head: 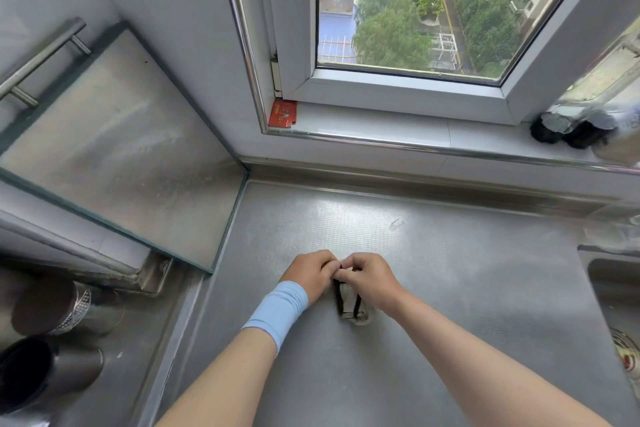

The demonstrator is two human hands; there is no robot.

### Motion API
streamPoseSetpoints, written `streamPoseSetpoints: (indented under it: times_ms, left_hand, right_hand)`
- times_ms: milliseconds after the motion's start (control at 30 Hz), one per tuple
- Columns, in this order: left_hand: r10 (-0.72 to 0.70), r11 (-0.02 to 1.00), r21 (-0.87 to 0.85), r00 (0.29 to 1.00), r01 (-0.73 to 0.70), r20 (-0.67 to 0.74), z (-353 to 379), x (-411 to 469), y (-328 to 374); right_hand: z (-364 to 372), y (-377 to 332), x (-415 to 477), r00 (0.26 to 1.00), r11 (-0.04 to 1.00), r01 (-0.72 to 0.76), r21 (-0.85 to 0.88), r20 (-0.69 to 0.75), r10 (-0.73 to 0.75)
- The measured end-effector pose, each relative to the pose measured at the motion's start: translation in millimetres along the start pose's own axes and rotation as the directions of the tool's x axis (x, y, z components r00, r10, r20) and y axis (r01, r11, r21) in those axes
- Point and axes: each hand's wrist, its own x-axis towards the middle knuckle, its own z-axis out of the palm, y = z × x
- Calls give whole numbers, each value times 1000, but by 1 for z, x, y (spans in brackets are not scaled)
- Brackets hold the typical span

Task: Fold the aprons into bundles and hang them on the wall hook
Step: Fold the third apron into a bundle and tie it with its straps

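- At lower centre of the frame, on the grey steel counter (467, 288), lies a small folded bundle of grey and black apron cloth (349, 303).
- Its long axis runs up and down the frame, upper end under our fingers (329, 267).
- Our left hand (310, 272), in a pale blue wristband (277, 312), and our right hand (369, 279) meet there, both pinching the cloth.
- No wall hook shows; we judge the lift starts from that end.

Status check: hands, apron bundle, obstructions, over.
Left hand and right hand both pinching the far end of the small grey apron bundle with dark straps. Bundle lying on the textured steel counter. Nothing blocking the hands; wall hook not in view.
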Motion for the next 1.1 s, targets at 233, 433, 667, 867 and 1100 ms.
streamPoseSetpoints:
  times_ms: [233, 433, 667, 867, 1100]
  left_hand:
    - [-40, 993, -116, 976, 15, -214, 15, -6, -8]
    - [-34, 970, -242, 982, -12, -184, 31, -9, -15]
    - [-120, 941, -334, 974, 49, -195, 44, 2, -15]
    - [-161, 888, -459, 960, 39, -229, 40, -1, -25]
    - [-64, 954, -298, 985, 13, -161, 38, 4, -13]
  right_hand:
    - [7, 0, 0, 988, 948, -153, 279, 19, 154]
    - [8, 4, 0, 955, 867, -295, 403, 100, 279]
    - [4, -3, 1, 969, 880, -245, 406, 87, 229]
    - [-7, 11, -4, 994, 978, -63, -197, -104, 43]
    - [-7, 0, -9, 986, 718, 151, -680, 158, -58]
